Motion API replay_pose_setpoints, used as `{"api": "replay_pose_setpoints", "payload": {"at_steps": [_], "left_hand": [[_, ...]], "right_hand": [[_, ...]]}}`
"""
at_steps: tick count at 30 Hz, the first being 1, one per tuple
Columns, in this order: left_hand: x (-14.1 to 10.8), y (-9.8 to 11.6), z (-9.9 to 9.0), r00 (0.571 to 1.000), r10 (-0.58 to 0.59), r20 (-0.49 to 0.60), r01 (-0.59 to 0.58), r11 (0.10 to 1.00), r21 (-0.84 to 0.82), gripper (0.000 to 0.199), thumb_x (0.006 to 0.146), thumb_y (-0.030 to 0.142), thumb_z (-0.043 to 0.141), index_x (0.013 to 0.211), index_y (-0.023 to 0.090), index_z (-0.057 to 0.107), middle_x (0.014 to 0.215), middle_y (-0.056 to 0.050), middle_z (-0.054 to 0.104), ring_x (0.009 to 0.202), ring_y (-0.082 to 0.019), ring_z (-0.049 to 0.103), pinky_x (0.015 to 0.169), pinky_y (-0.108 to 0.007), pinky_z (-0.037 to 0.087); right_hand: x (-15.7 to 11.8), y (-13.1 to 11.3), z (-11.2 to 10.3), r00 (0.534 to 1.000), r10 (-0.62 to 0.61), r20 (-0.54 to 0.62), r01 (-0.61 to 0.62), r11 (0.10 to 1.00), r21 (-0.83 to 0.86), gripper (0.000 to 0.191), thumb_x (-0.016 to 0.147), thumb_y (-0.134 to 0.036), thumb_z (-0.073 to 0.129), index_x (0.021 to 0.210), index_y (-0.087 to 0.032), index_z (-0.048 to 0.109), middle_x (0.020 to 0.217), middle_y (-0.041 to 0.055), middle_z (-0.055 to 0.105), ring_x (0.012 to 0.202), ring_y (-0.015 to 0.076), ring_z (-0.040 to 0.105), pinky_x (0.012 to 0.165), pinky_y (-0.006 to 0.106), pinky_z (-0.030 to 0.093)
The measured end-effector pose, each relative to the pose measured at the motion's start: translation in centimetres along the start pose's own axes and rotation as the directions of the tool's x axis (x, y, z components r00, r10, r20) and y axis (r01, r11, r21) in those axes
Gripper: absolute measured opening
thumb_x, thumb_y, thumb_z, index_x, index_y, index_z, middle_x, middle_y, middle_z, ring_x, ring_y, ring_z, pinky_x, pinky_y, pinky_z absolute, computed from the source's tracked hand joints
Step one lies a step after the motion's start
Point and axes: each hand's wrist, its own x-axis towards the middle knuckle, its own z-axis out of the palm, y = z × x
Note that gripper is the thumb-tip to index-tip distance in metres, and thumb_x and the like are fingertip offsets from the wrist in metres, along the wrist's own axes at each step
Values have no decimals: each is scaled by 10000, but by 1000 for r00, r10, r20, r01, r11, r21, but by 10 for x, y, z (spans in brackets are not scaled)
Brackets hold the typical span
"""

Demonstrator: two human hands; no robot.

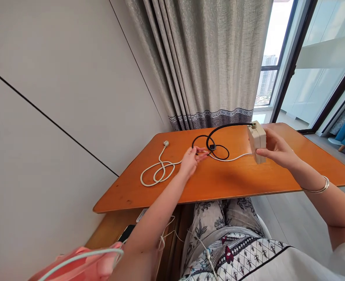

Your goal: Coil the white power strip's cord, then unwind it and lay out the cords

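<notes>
My right hand (279, 147) grips a beige box-shaped power adapter (257, 142) above the table, thumb on its near face. From the adapter's top a thick black cable (227, 125) arcs left and loops down near my left hand (190, 160). The fingers of that hand are closed around part of the black cable. A white cord (233, 159) leaves the adapter's lower side and passes behind my left hand. Left of it the cord lies in loose loops on the table, ending in a white plug (166, 143). A small black connector (212, 147) shows among the black loops.
The orange-brown wooden table (219, 183) stands against a pale wall and a grey curtain (219, 58). Below its left side are a pink bag (84, 263) and a dark phone-like object (127, 233). A thin white cable (207, 253) hangs over my lap.
</notes>
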Motion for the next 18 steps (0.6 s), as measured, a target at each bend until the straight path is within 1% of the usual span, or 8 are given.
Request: {"api": "replay_pose_setpoints", "payload": {"at_steps": [3,5,8,10,12,14,16,18], "left_hand": [[11,24,-34,952,289,-101,-277,954,119,245,960,448,445,901,215,494,1151,-86,709,1118,-207,682,973,-397,530],[12,40,-54,862,494,-112,-440,840,317,257,935,471,484,935,219,538,1199,-98,690,1201,-218,628,1051,-412,479],[6,60,-71,727,686,37,-571,573,587,244,920,445,508,953,220,599,1243,-111,660,1238,-243,587,1095,-445,439],[0,68,-77,683,702,203,-604,387,697,209,914,391,506,931,220,626,1276,-109,632,1308,-266,536,1133,-473,396],[-5,71,-79,686,647,333,-602,247,760,181,895,342,509,908,220,642,1318,-101,600,1381,-287,469,1178,-500,333],[-8,67,-81,714,589,378,-572,179,801,169,875,313,515,917,220,649,1369,-98,566,1419,-301,423,1204,-515,286],[-7,59,-85,750,566,343,-517,178,837,178,858,301,526,955,218,650,1417,-112,530,1415,-308,426,1194,-511,305],[-1,49,-89,789,560,253,-443,231,866,198,839,295,542,990,212,640,1453,-134,498,1401,-315,437,1147,-494,376]], "right_hand": [[-19,20,-24,993,38,-108,-55,985,-165,666,772,-575,747,1350,-340,514,1263,69,602,1118,279,619,962,460,533],[-30,34,-41,983,38,-178,-95,943,-320,666,771,-591,725,1351,-333,525,1294,84,581,1143,297,607,959,464,533],[-48,53,-62,972,51,-231,-176,808,-562,651,782,-581,688,1348,-288,554,1257,124,574,1141,322,595,908,436,545],[-59,65,-74,968,90,-233,-227,705,-672,640,796,-556,658,1359,-270,554,1240,137,567,1102,318,605,872,411,550],[-69,76,-84,962,151,-226,-270,613,-742,629,807,-524,634,1377,-275,540,1255,135,555,1046,301,624,842,396,550],[-78,86,-93,949,214,-232,-312,534,-786,620,814,-491,617,1392,-285,525,1276,131,544,1006,291,635,813,392,550],[-84,95,-99,937,245,-250,-343,499,-796,623,817,-473,606,1403,-285,511,1286,131,538,1013,295,636,798,391,549],[-88,99,-103,933,238,-271,-356,499,-790,634,815,-474,600,1412,-285,499,1290,131,538,1047,308,628,803,397,550]]}}
